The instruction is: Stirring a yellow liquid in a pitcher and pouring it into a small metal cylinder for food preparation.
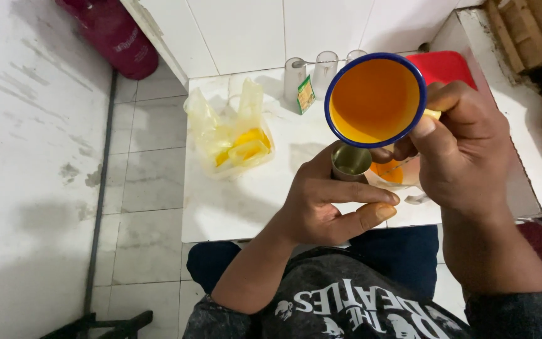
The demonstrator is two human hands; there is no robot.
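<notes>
Orange liquid fills a blue-rimmed enamel mug (376, 100), tilted toward the viewer and held by its handle in the right hand (465, 150), whose fingers are closed on it. The left hand (324, 204) is wrapped around a small steel cup (350, 162) just below the mug's lip. The pour looks about to begin; it calls for a slow tip, lip kept over the cup mouth. Both are held above the near edge of a white tiled table (233, 207), over the person's lap. Behind stand a plastic bag with yellow contents (233, 141), clear glasses (312, 72) and a red tray (450, 66); open tabletop lies to the left.
</notes>
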